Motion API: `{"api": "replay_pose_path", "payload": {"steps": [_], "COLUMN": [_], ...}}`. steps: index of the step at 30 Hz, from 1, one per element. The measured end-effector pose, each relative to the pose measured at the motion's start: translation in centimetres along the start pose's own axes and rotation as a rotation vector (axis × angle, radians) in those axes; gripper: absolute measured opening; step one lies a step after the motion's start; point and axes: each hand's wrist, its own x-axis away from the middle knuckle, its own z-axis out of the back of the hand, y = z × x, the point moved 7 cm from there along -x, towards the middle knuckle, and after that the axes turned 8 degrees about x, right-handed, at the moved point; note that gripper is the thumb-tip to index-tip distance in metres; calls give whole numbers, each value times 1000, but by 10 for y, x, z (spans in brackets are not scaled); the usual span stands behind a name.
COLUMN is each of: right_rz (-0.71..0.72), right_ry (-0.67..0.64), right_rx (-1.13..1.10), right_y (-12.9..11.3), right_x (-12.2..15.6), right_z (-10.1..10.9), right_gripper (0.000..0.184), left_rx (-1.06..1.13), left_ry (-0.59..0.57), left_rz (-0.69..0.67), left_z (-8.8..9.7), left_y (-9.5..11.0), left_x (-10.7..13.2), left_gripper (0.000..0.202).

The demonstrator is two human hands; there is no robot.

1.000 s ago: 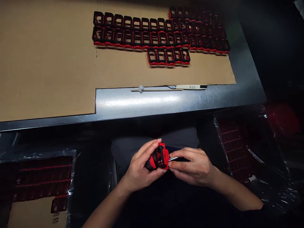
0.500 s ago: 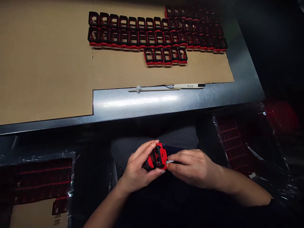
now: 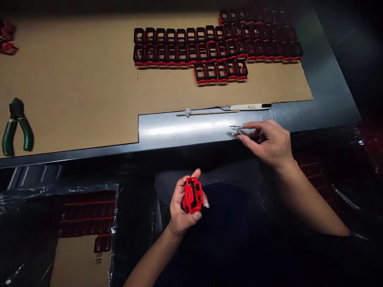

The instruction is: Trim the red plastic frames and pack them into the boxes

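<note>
My left hand is closed around a red and black plastic part, held over my lap below the table edge. My right hand reaches up to the steel table edge and pinches thin metal tweezers against the surface. Rows of the same red and black parts stand on the brown cardboard at the back of the table.
A thin stick with a white tuft and a white tool marked A55 lie along the cardboard's front edge. Green-handled pliers rest at far left. Plastic-wrapped trays of parts sit at lower left and at right.
My right hand has left the red part and moved up to the table edge with the tweezers. The left hand keeps the part, turned more upright. The view has shifted left.
</note>
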Motion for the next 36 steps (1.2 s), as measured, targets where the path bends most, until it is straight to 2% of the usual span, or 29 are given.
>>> {"api": "replay_pose_path", "payload": {"steps": [3,5,9,10,11,12,15,16,18,22,26,31,33,36], "right_rz": [41,40,-14,-39,-67,-107,-298,-381,-545,-739,-786,-815,-752,-515], "right_ry": [30,89,254,225,138,-5,-480,-585,-703,-817,-895,-926,-899,-770], "right_rx": [56,50,-62,-152,-279,-433,-866,-980,-1183,-1440,-1531,-1600,-1497,-1120], "right_y": [20,22,-3,-14,-25,-38,-74,-81,-90,-94,-95,-98,-98,-97], "right_x": [-11,-9,16,24,33,41,76,88,105,122,129,136,133,117], "right_z": [-15,-16,3,4,1,-7,-41,-51,-65,-80,-86,-89,-84,-66], "right_gripper": [19,19,15,12,8,4,13,18,27,36,38,42,39,24], "left_rx": [-15,-28,-74,-90,-107,-129,-253,-311,-406,-444,-430,-485,-560,-656], "left_ry": [-9,-12,-11,-15,-24,-38,-80,-89,-96,-111,-118,-135,-148,-158], "left_rz": [15,-2,-86,-101,-114,-128,-159,-167,-182,-169,-138,-189,-227,-293], "left_z": [-1,-2,-4,-5,-5,-5,-1,1,5,8,5,-2,-3,-3], "left_y": [2,4,8,8,7,6,3,2,1,-2,-5,-1,1,2], "left_x": [2,2,0,-1,-1,-1,1,2,5,8,8,6,6,8], "left_gripper": [70,70,66,67,69,73,86,87,87,86,85,84,85,87]}}
